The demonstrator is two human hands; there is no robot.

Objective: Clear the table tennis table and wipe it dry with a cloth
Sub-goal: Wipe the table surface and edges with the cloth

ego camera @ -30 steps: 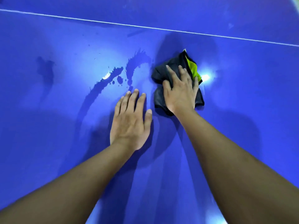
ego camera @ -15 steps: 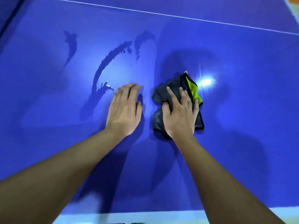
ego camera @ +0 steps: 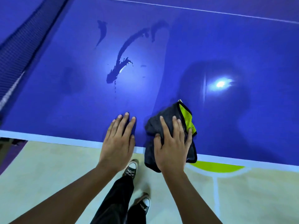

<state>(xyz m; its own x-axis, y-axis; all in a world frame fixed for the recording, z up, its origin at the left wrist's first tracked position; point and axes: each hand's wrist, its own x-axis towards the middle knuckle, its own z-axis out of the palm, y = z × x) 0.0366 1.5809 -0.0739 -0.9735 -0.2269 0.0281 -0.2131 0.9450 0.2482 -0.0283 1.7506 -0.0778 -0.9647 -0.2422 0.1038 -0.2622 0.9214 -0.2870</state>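
Nearest you, your two dark sneakers (ego camera: 130,169) are standing on the pale floor (ego camera: 40,167) below the white edge line (ego camera: 56,139) of the blue table (ego camera: 242,46). Your left hand (ego camera: 118,143) is lying flat across that edge, fingers straight, holding nothing. Just beside it, your right hand (ego camera: 172,146) is pressing down on the dark grey and lime cloth (ego camera: 168,110) with its fingers spread. Your thumb may be catching a fold, though that is hard to tell. The cloth is hanging partly over the near edge. Farther out, a dark water streak (ego camera: 123,50) is curving across the surface, well apart from the cloth. The net (ego camera: 19,38) is running along the far left.
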